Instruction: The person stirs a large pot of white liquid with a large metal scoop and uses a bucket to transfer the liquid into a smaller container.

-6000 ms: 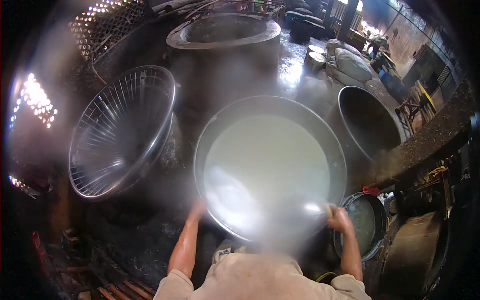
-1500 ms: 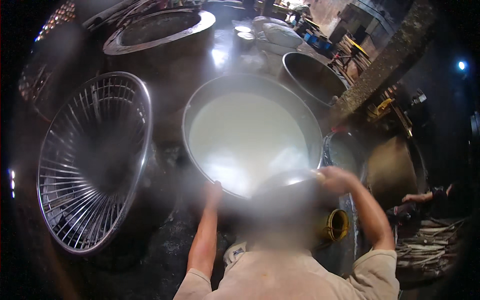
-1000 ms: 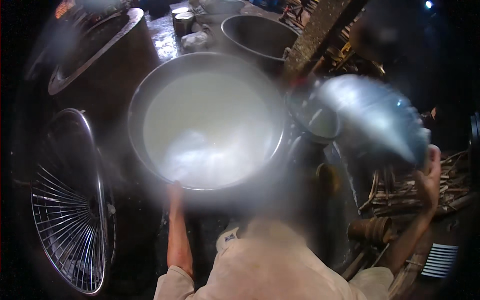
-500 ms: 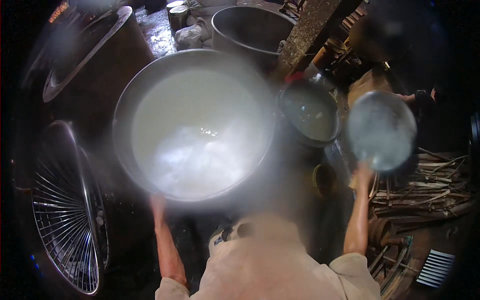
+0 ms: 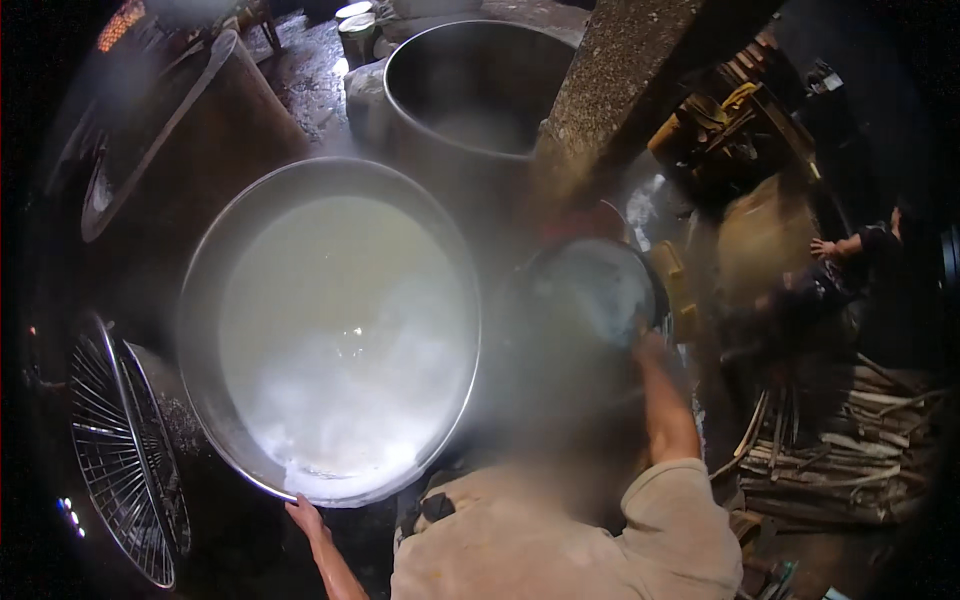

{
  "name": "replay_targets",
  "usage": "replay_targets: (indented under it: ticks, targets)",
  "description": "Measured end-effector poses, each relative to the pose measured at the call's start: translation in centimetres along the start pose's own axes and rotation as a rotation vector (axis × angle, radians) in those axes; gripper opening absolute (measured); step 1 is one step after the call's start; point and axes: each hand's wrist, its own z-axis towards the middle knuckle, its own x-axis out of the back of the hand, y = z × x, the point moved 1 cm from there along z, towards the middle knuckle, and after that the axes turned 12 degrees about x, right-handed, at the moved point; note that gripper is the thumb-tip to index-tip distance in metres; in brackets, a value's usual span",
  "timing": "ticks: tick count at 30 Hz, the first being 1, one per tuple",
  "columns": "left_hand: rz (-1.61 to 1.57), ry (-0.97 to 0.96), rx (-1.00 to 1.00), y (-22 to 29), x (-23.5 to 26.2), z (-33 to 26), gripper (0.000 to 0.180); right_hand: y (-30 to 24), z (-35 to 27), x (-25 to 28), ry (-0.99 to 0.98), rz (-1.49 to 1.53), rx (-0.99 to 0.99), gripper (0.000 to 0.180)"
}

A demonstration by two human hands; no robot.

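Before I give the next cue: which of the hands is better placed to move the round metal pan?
Probably the right hand: it holds the round metal pan, while the left hand is at the large vat, by its near rim.

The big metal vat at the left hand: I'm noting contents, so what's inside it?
The big metal vat holds pale, cloudy liquid, brighter white toward the left hand. The vat's bottom and anything submerged cannot be seen: the liquid covers them.
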Motion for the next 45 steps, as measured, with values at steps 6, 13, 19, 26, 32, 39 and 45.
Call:
replay_targets:
  ticks: [6, 13, 19, 26, 32, 39, 45]
  targets:
    - [-0.069, 0.001, 0.168, -2.7, -1.9, -3.2, 0.039, -0.1, 3.6, -14.9, -0.198, 0.117, 0.169, 0.04]
    - [0.135, 0.065, 0.038, 2.3, -2.9, 0.0, 0.033, 1.7, 4.7, -38.1, -0.439, 0.387, 0.148, 0.04]
    - [0.135, 0.123, 0.174, -3.2, -0.9, -3.8, 0.032, -5.6, 1.6, -23.1, -0.583, 1.167, -0.315, 0.014]
    - [0.024, 0.019, 0.213, -1.4, -1.1, -1.7, 0.033, -4.8, -1.4, -9.3, -0.608, 1.257, -0.278, 0.007]
    - [-0.017, 0.029, 0.195, -0.5, -0.8, -2.8, 0.028, -1.8, -3.3, -2.9, -0.703, 1.261, -0.162, 0.013]
    - [-0.045, 0.037, 0.177, -0.7, -0.6, -2.7, 0.026, -1.9, -6.6, 7.1, -0.694, 0.919, -0.036, 0.013]
    - [-0.011, -0.026, 0.103, -1.7, 0.1, -1.7, 0.028, -6.1, -9.4, 10.2, -0.829, 0.777, 0.212, 0.007]
